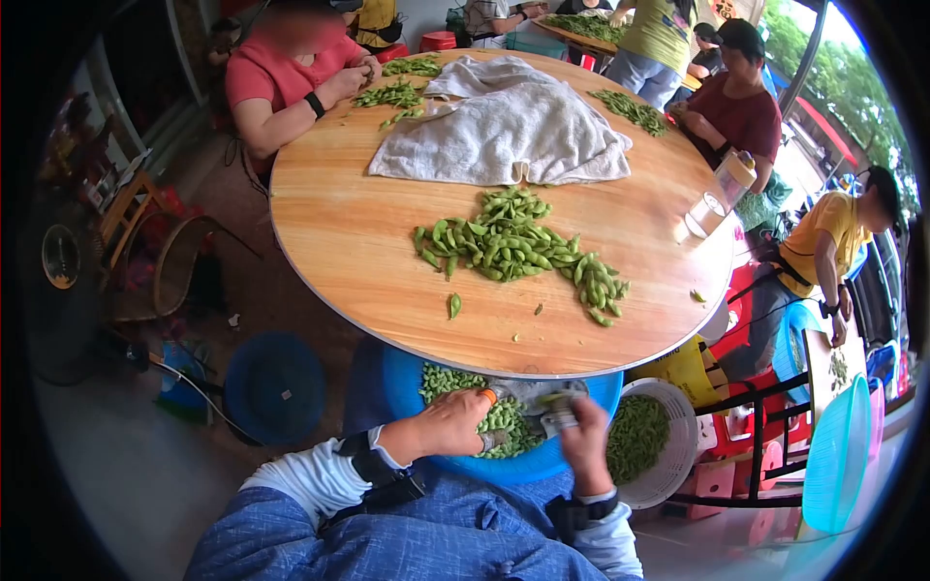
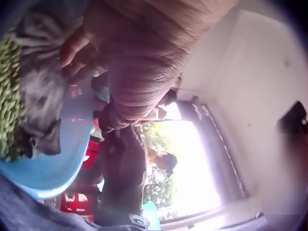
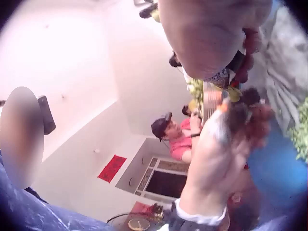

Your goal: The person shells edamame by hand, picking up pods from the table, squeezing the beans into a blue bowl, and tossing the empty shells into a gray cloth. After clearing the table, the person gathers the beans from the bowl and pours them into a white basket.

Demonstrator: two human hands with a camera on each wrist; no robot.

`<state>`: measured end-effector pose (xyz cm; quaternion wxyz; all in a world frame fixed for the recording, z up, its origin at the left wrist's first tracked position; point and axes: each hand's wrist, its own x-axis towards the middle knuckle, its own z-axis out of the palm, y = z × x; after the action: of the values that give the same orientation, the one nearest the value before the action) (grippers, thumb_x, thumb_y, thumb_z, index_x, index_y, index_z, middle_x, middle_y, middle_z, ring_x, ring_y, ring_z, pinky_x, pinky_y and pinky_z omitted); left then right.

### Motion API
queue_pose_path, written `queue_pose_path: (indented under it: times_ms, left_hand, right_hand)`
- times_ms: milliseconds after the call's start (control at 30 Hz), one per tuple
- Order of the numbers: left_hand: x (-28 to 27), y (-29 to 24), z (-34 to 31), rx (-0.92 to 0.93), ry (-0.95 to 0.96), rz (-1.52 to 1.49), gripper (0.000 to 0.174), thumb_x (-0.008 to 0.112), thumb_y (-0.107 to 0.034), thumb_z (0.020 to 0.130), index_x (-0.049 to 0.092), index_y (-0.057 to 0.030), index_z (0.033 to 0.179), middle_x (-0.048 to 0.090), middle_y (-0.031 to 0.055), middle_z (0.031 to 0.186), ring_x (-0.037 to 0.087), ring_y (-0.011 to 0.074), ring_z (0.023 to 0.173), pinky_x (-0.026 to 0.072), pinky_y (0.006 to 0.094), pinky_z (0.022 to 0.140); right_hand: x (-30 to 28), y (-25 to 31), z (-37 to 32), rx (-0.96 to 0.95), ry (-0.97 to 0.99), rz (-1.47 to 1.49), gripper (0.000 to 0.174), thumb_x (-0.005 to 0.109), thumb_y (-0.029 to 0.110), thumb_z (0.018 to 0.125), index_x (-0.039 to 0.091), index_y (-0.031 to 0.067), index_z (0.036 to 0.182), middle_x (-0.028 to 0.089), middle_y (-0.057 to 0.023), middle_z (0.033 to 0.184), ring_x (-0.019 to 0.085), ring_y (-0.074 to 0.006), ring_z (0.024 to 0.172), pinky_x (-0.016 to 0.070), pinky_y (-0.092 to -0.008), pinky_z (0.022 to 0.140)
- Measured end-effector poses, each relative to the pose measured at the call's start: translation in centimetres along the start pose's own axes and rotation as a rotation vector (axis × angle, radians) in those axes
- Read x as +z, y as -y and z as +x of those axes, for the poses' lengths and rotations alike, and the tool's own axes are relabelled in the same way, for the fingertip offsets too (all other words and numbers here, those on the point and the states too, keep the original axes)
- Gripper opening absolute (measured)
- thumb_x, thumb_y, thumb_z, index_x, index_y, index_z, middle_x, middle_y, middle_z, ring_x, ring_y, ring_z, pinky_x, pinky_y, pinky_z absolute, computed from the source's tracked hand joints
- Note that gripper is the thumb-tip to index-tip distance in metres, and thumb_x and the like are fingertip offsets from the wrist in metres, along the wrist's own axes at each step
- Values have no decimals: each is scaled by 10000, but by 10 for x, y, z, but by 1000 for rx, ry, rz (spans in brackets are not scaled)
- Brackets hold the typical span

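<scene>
Over the blue tub (image 1: pixel 402 392), the left hand (image 1: pixel 446 423) has its thumb and index finger apart, with something orange at one fingertip and a dark covering on another. My right hand (image 1: pixel 586 445) pinches a green pod (image 1: pixel 555 397) just to its right. In the right wrist view, the right hand (image 3: pixel 216 38) has curled fingers beside the blurred left hand (image 3: pixel 216 154). The left wrist view shows the left hand (image 2: pixel 139 53) above a grey cloth (image 2: pixel 41 96) and shelled green beans (image 2: pixel 8 101) in the tub.
A round wooden table (image 1: pixel 339 232) bears a pile of pods (image 1: pixel 513 242), a light towel (image 1: pixel 504 126) and a bottle (image 1: pixel 717 198). A white basket of pods (image 1: pixel 637 436) stands right of the tub, a dark blue basin (image 1: pixel 274 387) left. People sit around the table.
</scene>
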<state>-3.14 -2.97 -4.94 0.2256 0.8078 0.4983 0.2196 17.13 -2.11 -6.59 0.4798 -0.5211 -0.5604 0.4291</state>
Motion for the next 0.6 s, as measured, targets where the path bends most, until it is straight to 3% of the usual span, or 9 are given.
queue_pose_path:
  times_ms: [33, 100, 167, 267, 300, 367, 467, 600]
  left_hand:
    - [-10, -4, 1, 12, -35, -49, 234, 588, -149, 740, 554, -2, 919, 577, 157, 734, 575, 298, 683, 460, 312, 608]
    - [-45, -13, 12, 38, -102, -148, 201, 591, -119, 740, 565, -2, 901, 580, 149, 735, 582, 286, 686, 466, 317, 610]
    - [-59, 2, 30, 116, -322, -152, 145, 577, -79, 753, 574, 8, 869, 583, 144, 705, 588, 237, 640, 464, 305, 570]
    - [-84, 25, 70, 80, -506, -65, 147, 582, -77, 755, 572, 11, 872, 571, 112, 651, 544, 169, 550, 438, 266, 520]
    - [-92, 26, 85, -31, -506, -133, 157, 597, -98, 744, 572, 2, 862, 564, 104, 653, 540, 180, 563, 434, 281, 528]
    - [-93, 55, 118, 41, -524, 117, 193, 626, -135, 710, 565, -3, 837, 560, 132, 664, 555, 250, 613, 442, 336, 568]
    - [-91, 64, 146, 24, -364, 308, 153, 596, -87, 672, 548, 2, 786, 554, 176, 690, 550, 332, 679, 435, 394, 615]
    - [-91, 51, 147, 52, -203, 398, 97, 470, 26, 659, 504, 2, 746, 553, 203, 730, 554, 343, 723, 440, 415, 620]
  right_hand:
    - [-23, -6, 4, 40, -145, -18, 85, 554, 88, 779, 560, 11, 744, 533, -10, 641, 510, -107, 614, 411, -261, 481]
    - [-59, -2, 5, 209, -445, 382, 78, 479, 93, 807, 541, 47, 793, 529, -10, 675, 469, -56, 536, 350, -175, 444]
    - [-104, -28, 0, 405, -592, 714, 78, 488, 110, 804, 533, 46, 799, 526, -12, 666, 474, -66, 531, 348, -172, 418]
    - [-132, -60, -18, 397, -522, 867, 78, 490, 87, 796, 535, 29, 823, 531, -22, 687, 487, -81, 547, 386, -161, 446]
    - [-126, -53, -19, 416, -557, 824, 85, 491, 84, 795, 533, 41, 855, 535, -18, 705, 498, -77, 566, 370, -159, 435]
    - [-107, -33, -20, 456, -629, 740, 131, 493, 79, 793, 530, 66, 918, 545, -10, 742, 518, -68, 604, 336, -155, 414]
    - [-93, -23, -21, 405, -462, 725, 102, 516, 88, 796, 536, 68, 894, 541, -4, 716, 504, -61, 582, 329, -158, 417]
    - [-74, -12, -18, 370, -360, 622, 118, 530, 105, 801, 547, 58, 908, 532, 4, 680, 479, -55, 551, 316, -157, 419]
